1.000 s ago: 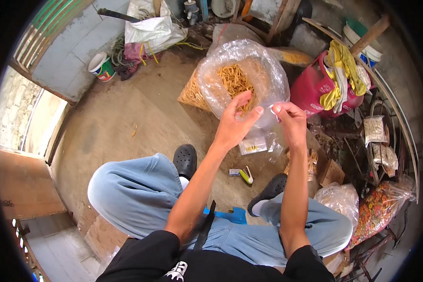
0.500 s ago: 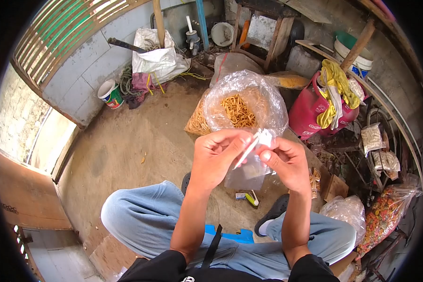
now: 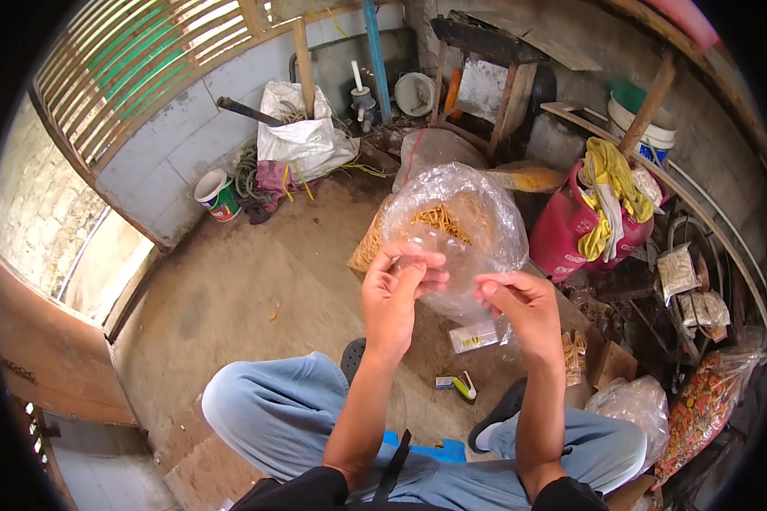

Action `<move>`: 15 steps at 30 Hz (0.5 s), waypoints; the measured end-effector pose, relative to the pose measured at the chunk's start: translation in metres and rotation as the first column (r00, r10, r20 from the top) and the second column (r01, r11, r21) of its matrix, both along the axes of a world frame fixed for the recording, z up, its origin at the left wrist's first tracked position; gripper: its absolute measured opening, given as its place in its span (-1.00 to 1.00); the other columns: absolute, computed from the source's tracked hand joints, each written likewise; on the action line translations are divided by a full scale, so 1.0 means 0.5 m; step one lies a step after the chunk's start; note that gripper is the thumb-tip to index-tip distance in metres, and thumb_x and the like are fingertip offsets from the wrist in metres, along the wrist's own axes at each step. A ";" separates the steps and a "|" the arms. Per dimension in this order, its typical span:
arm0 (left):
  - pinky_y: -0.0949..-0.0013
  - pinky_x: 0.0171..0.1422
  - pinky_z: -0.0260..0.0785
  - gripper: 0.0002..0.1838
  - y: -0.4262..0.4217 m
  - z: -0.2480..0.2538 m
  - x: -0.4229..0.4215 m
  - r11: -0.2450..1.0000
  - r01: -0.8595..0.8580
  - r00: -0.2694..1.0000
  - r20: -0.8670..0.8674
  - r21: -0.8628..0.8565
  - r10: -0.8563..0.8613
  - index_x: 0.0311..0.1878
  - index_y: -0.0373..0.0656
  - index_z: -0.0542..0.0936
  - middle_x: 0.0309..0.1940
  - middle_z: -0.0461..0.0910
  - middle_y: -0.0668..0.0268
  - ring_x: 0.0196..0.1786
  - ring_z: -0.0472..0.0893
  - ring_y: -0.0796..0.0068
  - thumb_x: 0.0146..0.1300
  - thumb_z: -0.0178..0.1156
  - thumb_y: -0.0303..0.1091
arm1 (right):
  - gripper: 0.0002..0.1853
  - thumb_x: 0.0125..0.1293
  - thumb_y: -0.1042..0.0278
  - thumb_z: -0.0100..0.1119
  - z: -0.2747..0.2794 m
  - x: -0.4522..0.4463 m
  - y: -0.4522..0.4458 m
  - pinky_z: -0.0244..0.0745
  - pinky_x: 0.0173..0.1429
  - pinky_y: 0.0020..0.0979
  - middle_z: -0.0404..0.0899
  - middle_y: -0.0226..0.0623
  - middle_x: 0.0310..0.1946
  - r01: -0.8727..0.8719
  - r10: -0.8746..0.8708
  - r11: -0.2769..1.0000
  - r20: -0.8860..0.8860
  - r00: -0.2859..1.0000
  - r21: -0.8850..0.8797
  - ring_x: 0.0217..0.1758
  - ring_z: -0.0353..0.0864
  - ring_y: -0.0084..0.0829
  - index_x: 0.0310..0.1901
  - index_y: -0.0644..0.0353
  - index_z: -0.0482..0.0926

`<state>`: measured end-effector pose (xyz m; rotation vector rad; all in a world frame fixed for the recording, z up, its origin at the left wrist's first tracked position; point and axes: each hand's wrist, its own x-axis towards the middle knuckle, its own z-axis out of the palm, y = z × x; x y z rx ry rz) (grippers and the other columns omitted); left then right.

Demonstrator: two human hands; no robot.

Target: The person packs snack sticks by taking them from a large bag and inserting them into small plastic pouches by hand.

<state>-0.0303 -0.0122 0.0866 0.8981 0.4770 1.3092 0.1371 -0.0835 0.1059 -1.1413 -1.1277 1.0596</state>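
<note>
Between my hands a small clear plastic bag (image 3: 448, 266) is stretched out, hard to tell from the big bag behind it. My left hand (image 3: 397, 289) pinches its left side, and my right hand (image 3: 520, 305) pinches its right side. Behind them stands a large open clear bag (image 3: 504, 223) with brown stick-shaped snacks (image 3: 441, 220) inside. Below the hands on the floor lie a pack of clear bags (image 3: 474, 337), a green stapler (image 3: 464, 388) and a small box (image 3: 444, 382).
A red container (image 3: 562, 230) with yellow cloths (image 3: 607, 196) stands at the right. Farther down are a bag of colourful snacks (image 3: 704, 409) and a crumpled clear bag (image 3: 635, 407). A white bucket (image 3: 218, 196) and a white sack (image 3: 302, 140) stand at the back left.
The view has tilted up. My hands were close together on folded, bunched plastic half a second ago; now they are farther apart with the small bag spread between them.
</note>
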 end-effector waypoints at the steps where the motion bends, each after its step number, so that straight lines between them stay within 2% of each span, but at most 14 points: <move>1: 0.34 -0.16 0.54 -0.86 0.002 -0.003 -0.002 1.000 -0.006 1.000 0.002 0.005 0.006 -0.06 -0.22 0.49 -0.18 0.62 0.16 -0.25 0.66 0.36 0.34 0.07 -0.47 | -0.82 0.30 0.42 0.22 0.003 0.000 0.000 0.40 -0.24 -0.61 0.68 -0.39 -0.32 0.089 -0.089 0.996 -0.015 0.996 0.011 -0.34 0.52 -0.69 -0.12 0.28 0.66; 3: 0.33 -0.12 0.54 -0.83 0.004 -0.006 -0.003 0.999 0.034 0.999 -0.030 -0.006 -0.034 -0.05 -0.23 0.49 -0.20 0.62 0.16 -0.23 0.65 0.35 0.31 0.05 -0.53 | -0.82 0.28 0.43 0.24 0.006 -0.006 0.000 0.37 -0.28 -0.63 0.66 -0.39 -0.40 0.223 -0.221 0.974 -0.072 0.973 0.030 -0.37 0.50 -0.70 -0.13 0.30 0.67; 6: 0.34 -0.10 0.54 -0.84 0.000 0.006 -0.008 0.997 0.073 0.996 -0.059 0.021 -0.072 -0.05 -0.24 0.50 -0.23 0.62 0.18 -0.25 0.65 0.36 0.32 0.07 -0.51 | -0.84 0.29 0.44 0.23 0.005 -0.004 -0.003 0.38 -0.27 -0.62 0.65 -0.40 -0.42 0.267 -0.266 0.962 -0.016 0.964 0.060 -0.36 0.50 -0.68 -0.16 0.30 0.67; 10: 0.35 -0.15 0.53 -0.86 -0.003 0.021 -0.021 0.997 0.074 0.986 -0.153 0.023 -0.070 -0.10 -0.25 0.54 -0.24 0.62 0.20 -0.24 0.63 0.43 0.32 0.11 -0.48 | -0.85 0.29 0.45 0.23 0.007 0.000 -0.011 0.40 -0.25 -0.60 0.64 -0.39 -0.41 0.243 -0.243 0.967 -0.009 0.970 0.072 -0.36 0.51 -0.67 -0.18 0.33 0.67; 12: 0.39 -0.22 0.52 -0.87 -0.007 0.026 -0.023 0.996 -0.008 0.968 -0.251 0.092 0.031 -0.14 -0.25 0.58 -0.29 0.62 0.24 -0.29 0.61 0.49 0.33 0.15 -0.42 | -0.85 0.29 0.47 0.22 0.007 -0.001 -0.018 0.41 -0.23 -0.59 0.64 -0.37 -0.39 0.218 -0.219 0.973 -0.007 0.976 0.075 -0.35 0.51 -0.66 -0.19 0.35 0.67; 15: 0.42 -0.28 0.49 -0.84 -0.011 0.040 -0.022 0.993 -0.049 0.973 -0.218 0.109 0.072 -0.16 -0.26 0.59 -0.35 0.62 0.27 -0.37 0.60 0.52 0.34 0.17 -0.37 | -0.86 0.29 0.48 0.21 0.019 -0.003 -0.031 0.41 -0.21 -0.60 0.64 -0.36 -0.39 0.174 -0.181 0.981 0.076 0.981 0.084 -0.34 0.52 -0.65 -0.20 0.37 0.66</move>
